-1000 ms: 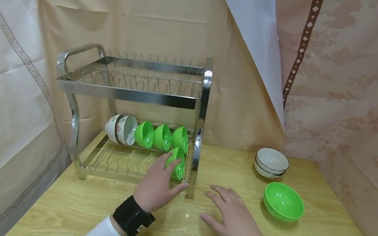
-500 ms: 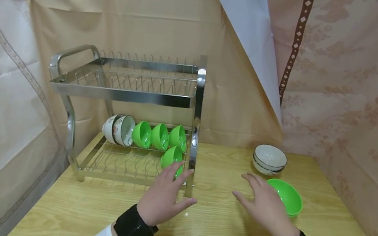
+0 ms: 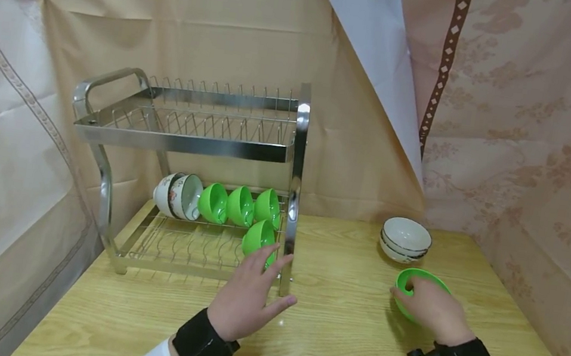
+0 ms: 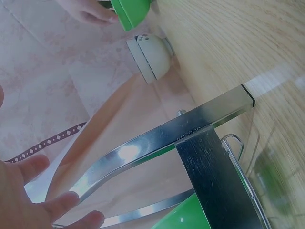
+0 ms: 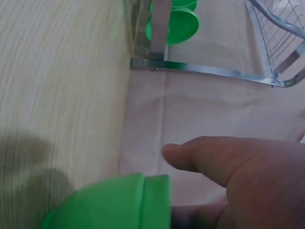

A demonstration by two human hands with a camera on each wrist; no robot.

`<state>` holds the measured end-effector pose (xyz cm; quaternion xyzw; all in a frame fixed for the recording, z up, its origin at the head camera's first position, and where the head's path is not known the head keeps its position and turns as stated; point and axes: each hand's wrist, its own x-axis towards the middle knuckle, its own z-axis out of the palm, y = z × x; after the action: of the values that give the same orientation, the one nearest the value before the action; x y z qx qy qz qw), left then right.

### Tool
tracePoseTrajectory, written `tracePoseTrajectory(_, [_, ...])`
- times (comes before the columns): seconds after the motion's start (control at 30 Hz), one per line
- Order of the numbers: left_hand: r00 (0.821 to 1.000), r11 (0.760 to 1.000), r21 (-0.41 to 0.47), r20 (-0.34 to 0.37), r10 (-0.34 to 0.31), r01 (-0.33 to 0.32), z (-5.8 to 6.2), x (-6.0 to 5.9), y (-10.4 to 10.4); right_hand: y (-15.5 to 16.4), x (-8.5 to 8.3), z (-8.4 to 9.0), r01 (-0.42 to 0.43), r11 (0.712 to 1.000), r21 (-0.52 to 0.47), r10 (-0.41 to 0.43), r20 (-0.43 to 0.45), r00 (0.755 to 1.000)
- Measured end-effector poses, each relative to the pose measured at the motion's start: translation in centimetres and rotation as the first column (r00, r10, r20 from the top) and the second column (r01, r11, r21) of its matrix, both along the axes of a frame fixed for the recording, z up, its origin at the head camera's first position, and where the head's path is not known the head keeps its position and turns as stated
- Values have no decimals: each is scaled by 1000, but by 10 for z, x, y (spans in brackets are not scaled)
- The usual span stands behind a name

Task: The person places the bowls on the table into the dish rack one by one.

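My left hand (image 3: 248,299) is spread beside the front right corner of the steel dish rack (image 3: 182,141), close to a green bowl (image 3: 259,238) standing on edge in the lower tier. In the left wrist view its fingers hold nothing. On the right, my right hand (image 3: 433,309) is over two stacked green bowls (image 3: 421,273), fingers bent down inside the rim. The right wrist view shows the thumb (image 5: 190,153) apart from the bowl rim and another finger at the bowl's mouth. The hand covers much of the bowls.
White patterned bowls (image 3: 187,196) and more green bowls (image 3: 214,202) stand in the rack's rear row. Stacked white bowls (image 3: 407,235) sit just behind the green stack. Cloth (image 3: 229,26) hangs around the wooden table (image 3: 336,329).
My right hand has moved right from mid-table to the green bowls, its fingers bending into the upper one. My left hand has drawn slightly back from the racked green bowl.
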<state>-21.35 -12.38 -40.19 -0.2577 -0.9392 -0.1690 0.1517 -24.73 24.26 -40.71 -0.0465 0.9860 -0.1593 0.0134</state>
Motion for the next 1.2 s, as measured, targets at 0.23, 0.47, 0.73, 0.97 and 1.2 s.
tracePoseTrajectory(0.23, [1000,1000,6,-10,-4,4,0,-1,0,-6,-1,-7,-48,999,18,48,-12,999])
tracePoseTrajectory(0.47, [1000,1000,17,-11,-8,8,1,-1,-1,-10,0,-7,-40,999,15,41,-52,998])
tracePoseTrajectory(0.73, [1000,1000,16,-4,-7,8,0,-1,0,-11,-1,-8,-14,1000,-11,12,-103,995])
tracePoseTrajectory(0.97, [1000,1000,23,3,-12,11,0,1,0,-14,1,-7,7,999,-48,-13,-123,992])
tracePoseTrajectory(1.2, [1000,1000,16,-6,-11,11,-1,2,1,-17,0,-13,-8,999,-33,3,-138,990])
